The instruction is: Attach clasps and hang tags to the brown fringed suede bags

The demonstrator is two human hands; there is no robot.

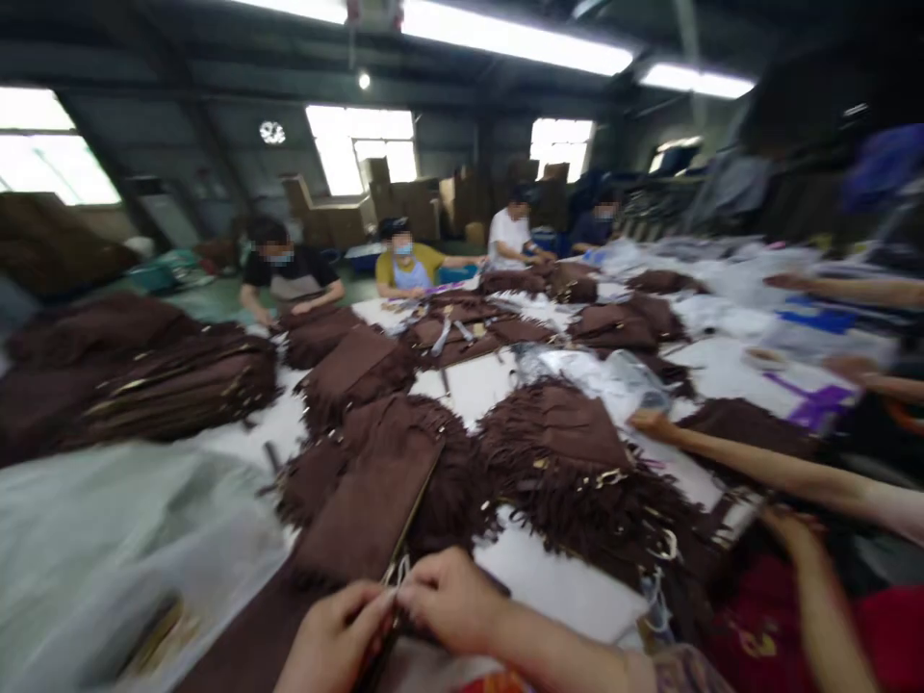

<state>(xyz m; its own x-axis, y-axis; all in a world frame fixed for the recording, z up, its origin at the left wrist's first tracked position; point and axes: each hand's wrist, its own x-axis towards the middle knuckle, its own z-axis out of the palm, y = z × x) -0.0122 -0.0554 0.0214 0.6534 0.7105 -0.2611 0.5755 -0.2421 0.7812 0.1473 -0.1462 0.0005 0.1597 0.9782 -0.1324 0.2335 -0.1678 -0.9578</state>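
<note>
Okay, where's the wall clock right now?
The wall clock is upper left in the head view, on the back wall between the far-left window and the next window.

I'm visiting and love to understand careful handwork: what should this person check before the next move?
1. Left hand pinching the pale cord: ok.
2. Right hand at the cord too: ok, fingertips meet the left's.
3. Brown bag within reach: ok, just beyond both hands.
4. Zip fully shut: cannot tell, blurred.
5. Co-worker's hand apart from the person's own: ok, off to the right.
</note>
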